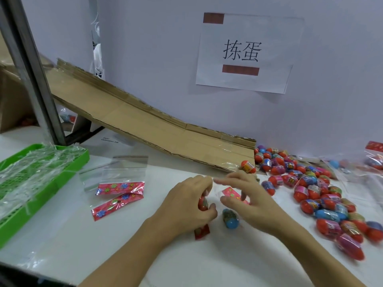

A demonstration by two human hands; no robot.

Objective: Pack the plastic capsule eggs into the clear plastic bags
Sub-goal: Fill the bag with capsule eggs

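Left hand [186,206] grips one red egg [202,203]; right hand [246,195] pinches one bag [232,193]; one blue egg [230,218] between.

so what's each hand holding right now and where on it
The left hand grips a red plastic capsule egg round its middle. The right hand seems to pinch the clear plastic bag near its red header; blur hides the exact contact.

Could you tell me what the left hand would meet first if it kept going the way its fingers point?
Probably the right hand and the clear bag with its red header, just right of the left hand, which grips a red egg; depth is unclear.
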